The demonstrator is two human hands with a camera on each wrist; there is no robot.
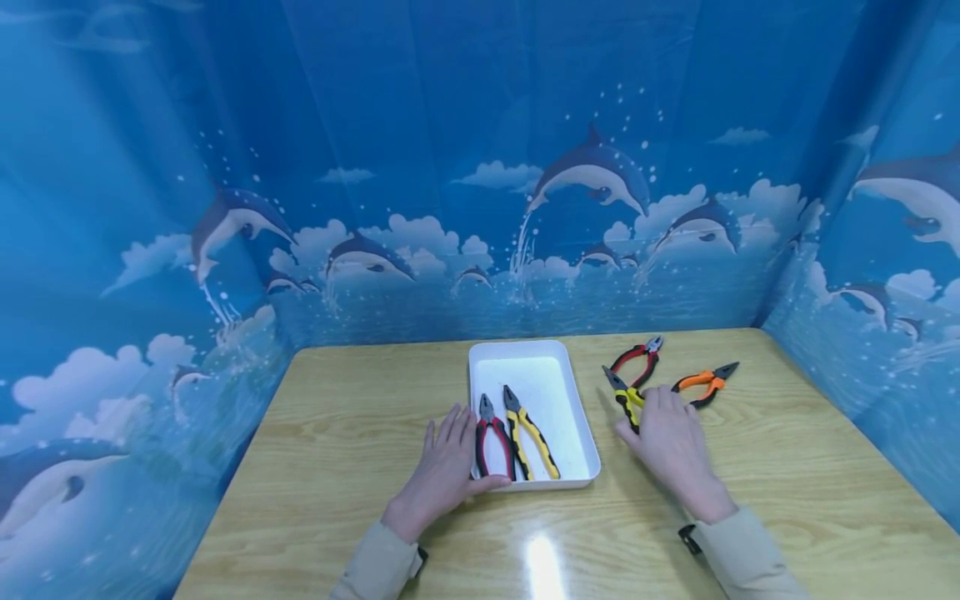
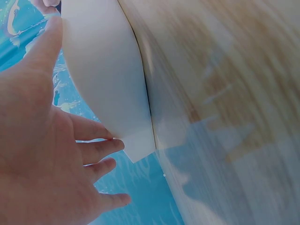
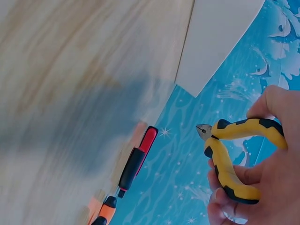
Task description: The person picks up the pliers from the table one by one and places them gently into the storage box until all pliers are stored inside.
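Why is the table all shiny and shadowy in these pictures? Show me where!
Head view: a bright white glare on the table, below the tray; left wrist view: a bluish reflection across the glossy tabletop; right wrist view: a broad, soft-edged dark patch on the table, left of the yellow-and-black pliers.

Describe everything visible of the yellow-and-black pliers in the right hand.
The yellow-and-black pliers have short, grey, metallic-looking jaws and two curved handles, yellow with black patches, that look rubber- or plastic-coated. The handles are spread apart. In the head view, they sit to the right of the white tray, nose pointing away from the person and leftward. The right hand holds them by the handles, partly hiding them. Whether they touch the table is unclear.
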